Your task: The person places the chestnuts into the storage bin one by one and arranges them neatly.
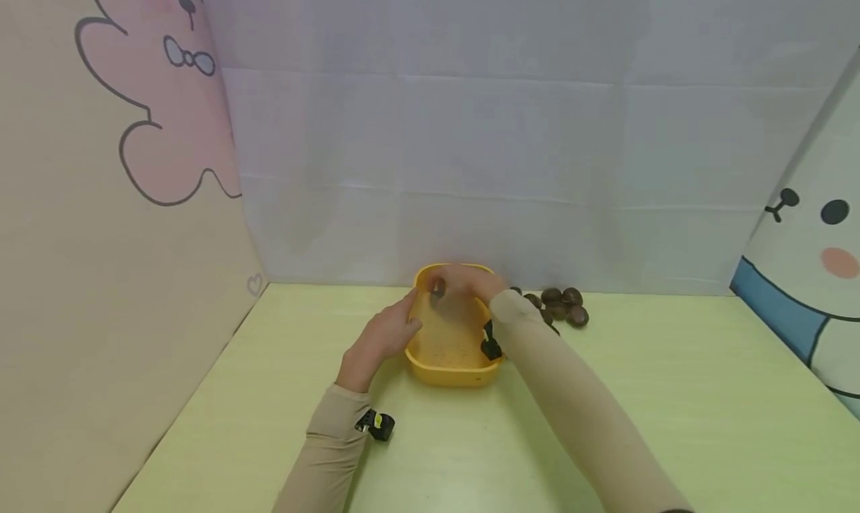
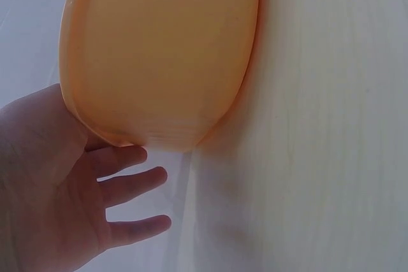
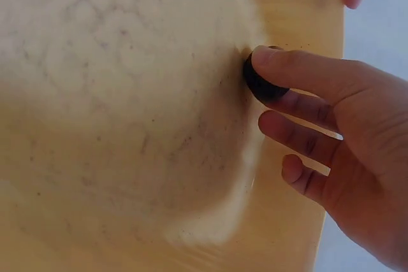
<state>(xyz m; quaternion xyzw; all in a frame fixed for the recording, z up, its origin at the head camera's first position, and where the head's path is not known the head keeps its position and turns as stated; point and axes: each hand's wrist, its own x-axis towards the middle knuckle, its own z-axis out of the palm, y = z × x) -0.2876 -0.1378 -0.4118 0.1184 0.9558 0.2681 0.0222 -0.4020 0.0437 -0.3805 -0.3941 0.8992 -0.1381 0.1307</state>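
Observation:
A yellow plastic basin (image 1: 453,377) stands on the table near the back wall; its inner floor is wet-looking and specked with dark bits. My left hand (image 1: 384,335) holds its left rim, the thumb over the inside and the fingers outside. In the left wrist view the fingers (image 2: 137,186) spread below the basin's orange-looking outer wall (image 2: 159,49). My right hand (image 1: 463,278) reaches over the far end of the basin. Between thumb and index finger it pinches a dark brown chestnut (image 3: 264,81), close to the basin's inner wall.
Several more dark brown chestnuts (image 1: 556,308) lie on the pale yellow-green table (image 1: 672,393), just right of the basin. Close behind hangs a white cloth wall (image 1: 430,140). Side panels with cartoon animals (image 1: 161,102) border the table left and right.

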